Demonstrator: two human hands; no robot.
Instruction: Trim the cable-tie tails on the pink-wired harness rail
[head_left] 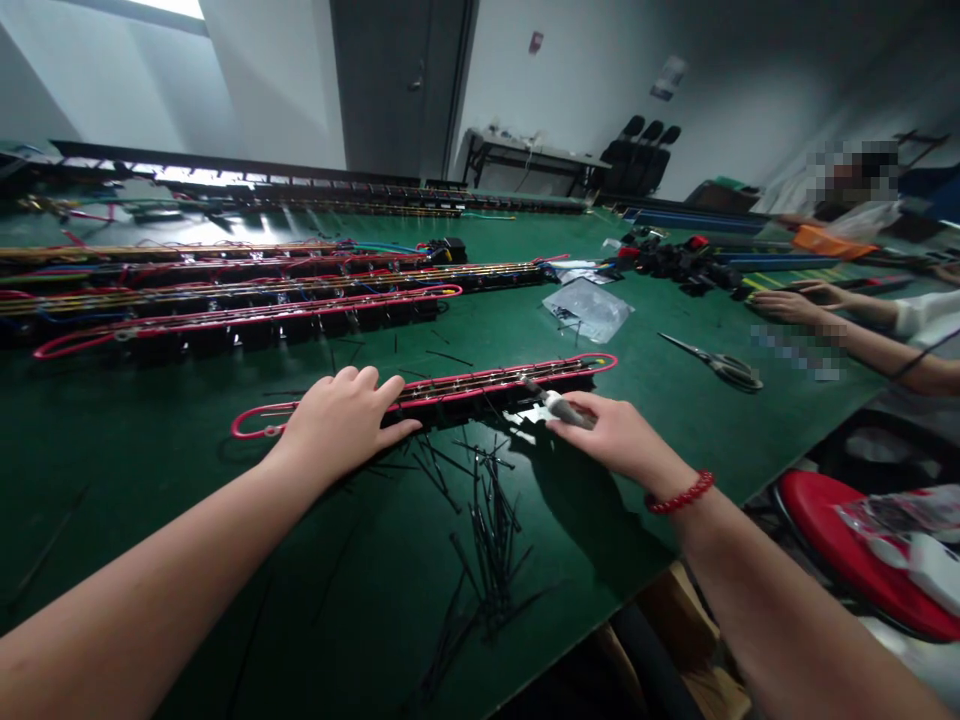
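Observation:
A long narrow black assembly (pixel 480 384) with a red cable looped around it lies on the green table in front of me. Over its left part rests my left hand (pixel 337 415), fingers across the far side and thumb along the near side, gripping it. My right hand (pixel 604 428) is closed around a slim hand tool (pixel 559 405) with a white and grey body; its exact kind is not clear. The tool's dark tip reaches the top of the assembly, right of its middle. Loose black cable ties (pixel 491 530) are scattered on the near side.
More wired strips (pixel 247 315) lie behind to the left. A clear plastic bag (pixel 589 308) and scissors (pixel 712 360) sit beyond my right hand. Another person's hands (pixel 795 305) are at the right edge of the table. A red stool (pixel 847 540) stands below.

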